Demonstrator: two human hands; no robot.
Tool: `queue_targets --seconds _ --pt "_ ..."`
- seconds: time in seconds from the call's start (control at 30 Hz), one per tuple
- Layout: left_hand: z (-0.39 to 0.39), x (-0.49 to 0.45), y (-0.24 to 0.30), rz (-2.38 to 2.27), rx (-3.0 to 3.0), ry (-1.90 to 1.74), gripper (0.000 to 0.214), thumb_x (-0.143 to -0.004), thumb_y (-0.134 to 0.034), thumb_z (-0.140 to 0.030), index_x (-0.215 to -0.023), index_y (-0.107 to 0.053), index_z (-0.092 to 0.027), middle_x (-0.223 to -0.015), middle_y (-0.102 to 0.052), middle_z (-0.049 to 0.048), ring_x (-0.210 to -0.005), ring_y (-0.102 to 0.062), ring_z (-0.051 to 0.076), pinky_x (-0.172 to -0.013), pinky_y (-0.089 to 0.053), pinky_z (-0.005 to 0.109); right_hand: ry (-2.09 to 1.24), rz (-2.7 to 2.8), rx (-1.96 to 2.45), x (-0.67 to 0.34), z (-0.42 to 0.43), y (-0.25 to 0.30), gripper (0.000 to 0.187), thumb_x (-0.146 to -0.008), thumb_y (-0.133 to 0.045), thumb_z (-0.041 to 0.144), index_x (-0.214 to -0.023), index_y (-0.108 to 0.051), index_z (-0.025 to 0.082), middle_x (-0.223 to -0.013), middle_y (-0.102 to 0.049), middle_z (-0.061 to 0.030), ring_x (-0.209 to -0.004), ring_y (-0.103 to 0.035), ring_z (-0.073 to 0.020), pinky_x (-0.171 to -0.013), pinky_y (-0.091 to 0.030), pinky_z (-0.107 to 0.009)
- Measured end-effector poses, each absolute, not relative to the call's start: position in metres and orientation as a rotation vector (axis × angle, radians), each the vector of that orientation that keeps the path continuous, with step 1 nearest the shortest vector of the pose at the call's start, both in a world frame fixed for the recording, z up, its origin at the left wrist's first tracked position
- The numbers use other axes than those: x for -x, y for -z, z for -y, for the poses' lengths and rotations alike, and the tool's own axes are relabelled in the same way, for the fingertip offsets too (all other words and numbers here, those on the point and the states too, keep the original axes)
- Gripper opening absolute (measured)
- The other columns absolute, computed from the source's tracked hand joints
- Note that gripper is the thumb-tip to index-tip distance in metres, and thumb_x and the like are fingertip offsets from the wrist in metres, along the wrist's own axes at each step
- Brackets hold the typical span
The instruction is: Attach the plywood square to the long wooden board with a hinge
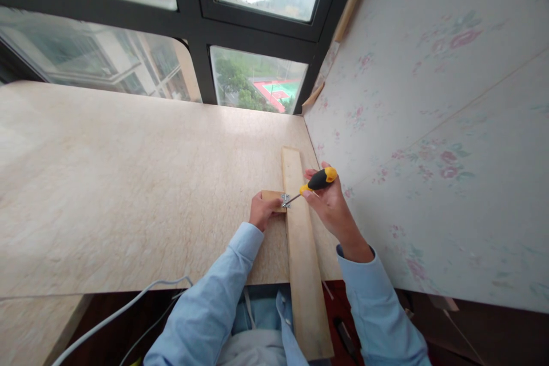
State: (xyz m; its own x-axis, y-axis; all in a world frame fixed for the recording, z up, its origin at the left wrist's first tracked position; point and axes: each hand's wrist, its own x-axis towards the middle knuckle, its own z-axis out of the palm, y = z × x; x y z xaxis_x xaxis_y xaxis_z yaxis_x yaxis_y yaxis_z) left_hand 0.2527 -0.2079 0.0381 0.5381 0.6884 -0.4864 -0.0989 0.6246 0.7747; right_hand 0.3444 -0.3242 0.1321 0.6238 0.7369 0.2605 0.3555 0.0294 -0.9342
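A long pale wooden plank (303, 251) lies on the beige tabletop (128, 183), running from the far right toward me and over the near edge. A small wooden block (271, 196) sits against its left side, joined by a small metal hinge (285, 201). My left hand (262, 211) is closed on the block, holding it against the plank. My right hand (328, 200) grips a black and yellow screwdriver (316, 182), its tip on the hinge.
A floral-patterned wall (429, 126) rises right beside the plank. Dark-framed windows (193, 23) run along the table's far edge. A white cable (128, 309) hangs below the near edge at the left. My lap is under the table edge.
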Motion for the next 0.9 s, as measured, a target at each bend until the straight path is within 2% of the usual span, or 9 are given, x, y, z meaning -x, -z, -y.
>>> queue_targets --seconds 0.07,0.17,0.33,0.4,0.57,0.63,0.73,0.83,0.9 --pt "0.207 -0.253 -0.037 -0.889 -0.771 -0.528 0.04 -0.051 -0.079 -0.011 -0.085 -0.059 -0.012 -0.075 -0.071 0.0055 -0.065 -0.067 0.02 -0.055 -0.058 0.034 -0.469 0.937 1.495 -0.345 0.329 -0.134 0.064 -0.088 -0.061 0.038 -0.142 -0.026 0.033 -0.138 -0.053 -0.0083 -0.127 -0.055 -0.0209 -0.106 -0.047 -0.044" --pt "0.206 -0.253 -0.036 -0.887 -0.776 -0.518 0.04 -0.051 -0.08 -0.012 -0.085 -0.059 -0.012 -0.076 -0.071 0.0053 -0.066 -0.068 0.021 -0.057 -0.059 0.035 -0.471 0.925 1.524 -0.345 0.331 -0.138 0.057 -0.088 -0.061 0.04 -0.138 -0.035 0.031 -0.127 -0.061 -0.0082 -0.115 -0.064 -0.0222 -0.102 -0.05 -0.046" --pt "0.206 -0.252 -0.036 -0.882 -0.764 -0.506 0.039 -0.053 -0.079 -0.012 -0.086 -0.058 -0.013 -0.076 -0.071 0.004 -0.067 -0.068 0.021 -0.059 -0.059 0.036 -0.078 0.832 1.89 -0.342 0.326 -0.141 0.064 -0.071 -0.078 0.05 -0.122 -0.051 0.022 -0.097 -0.067 -0.0067 -0.086 -0.067 -0.0254 -0.088 -0.055 -0.05" --pt "0.207 -0.252 -0.036 -0.884 -0.764 -0.512 0.039 -0.053 -0.079 -0.012 -0.087 -0.058 -0.013 -0.076 -0.07 0.0039 -0.067 -0.068 0.021 -0.059 -0.059 0.036 -0.04 0.841 1.89 -0.341 0.326 -0.138 0.065 -0.072 -0.077 0.052 -0.123 -0.051 0.022 -0.101 -0.065 -0.0077 -0.09 -0.065 -0.0252 -0.09 -0.055 -0.049" --pt "0.207 -0.252 -0.035 -0.88 -0.78 -0.529 0.039 -0.053 -0.079 -0.012 -0.087 -0.059 -0.012 -0.077 -0.071 0.0043 -0.068 -0.068 0.021 -0.058 -0.059 0.034 -0.383 0.958 1.56 -0.34 0.334 -0.133 0.065 -0.088 -0.062 0.045 -0.142 -0.029 0.031 -0.14 -0.051 -0.0104 -0.13 -0.052 -0.0221 -0.107 -0.046 -0.044" --pt "0.207 -0.252 -0.035 -0.889 -0.786 -0.532 0.039 -0.053 -0.079 -0.012 -0.086 -0.059 -0.012 -0.077 -0.071 0.0042 -0.067 -0.068 0.021 -0.057 -0.058 0.033 -0.459 0.963 1.516 -0.341 0.336 -0.135 0.063 -0.09 -0.059 0.045 -0.144 -0.028 0.032 -0.139 -0.054 -0.01 -0.128 -0.055 -0.0223 -0.106 -0.047 -0.045" --pt "0.207 -0.251 -0.036 -0.885 -0.778 -0.524 0.039 -0.053 -0.079 -0.013 -0.086 -0.059 -0.013 -0.076 -0.071 0.0041 -0.067 -0.068 0.021 -0.057 -0.058 0.033 -0.311 0.927 1.687 -0.341 0.334 -0.14 0.065 -0.083 -0.068 0.048 -0.138 -0.041 0.026 -0.126 -0.063 -0.0112 -0.109 -0.066 -0.0255 -0.097 -0.053 -0.047" --pt "0.208 -0.25 -0.038 -0.87 -0.774 -0.525 0.038 -0.053 -0.079 -0.013 -0.086 -0.059 -0.013 -0.076 -0.071 0.0042 -0.066 -0.068 0.021 -0.057 -0.058 0.033 -0.024 0.851 1.895 -0.339 0.328 -0.143 0.08 -0.068 -0.081 0.052 -0.133 -0.047 0.02 -0.123 -0.062 -0.0147 -0.102 -0.065 -0.0293 -0.091 -0.055 -0.049" --pt "0.208 -0.25 -0.039 -0.868 -0.777 -0.53 0.038 -0.052 -0.079 -0.013 -0.085 -0.06 -0.013 -0.076 -0.071 0.0049 -0.066 -0.068 0.021 -0.058 -0.058 0.034 -0.004 0.846 1.895 -0.338 0.327 -0.141 0.087 -0.069 -0.08 0.053 -0.139 -0.041 0.019 -0.124 -0.06 -0.0156 -0.106 -0.063 -0.0293 -0.093 -0.054 -0.05"
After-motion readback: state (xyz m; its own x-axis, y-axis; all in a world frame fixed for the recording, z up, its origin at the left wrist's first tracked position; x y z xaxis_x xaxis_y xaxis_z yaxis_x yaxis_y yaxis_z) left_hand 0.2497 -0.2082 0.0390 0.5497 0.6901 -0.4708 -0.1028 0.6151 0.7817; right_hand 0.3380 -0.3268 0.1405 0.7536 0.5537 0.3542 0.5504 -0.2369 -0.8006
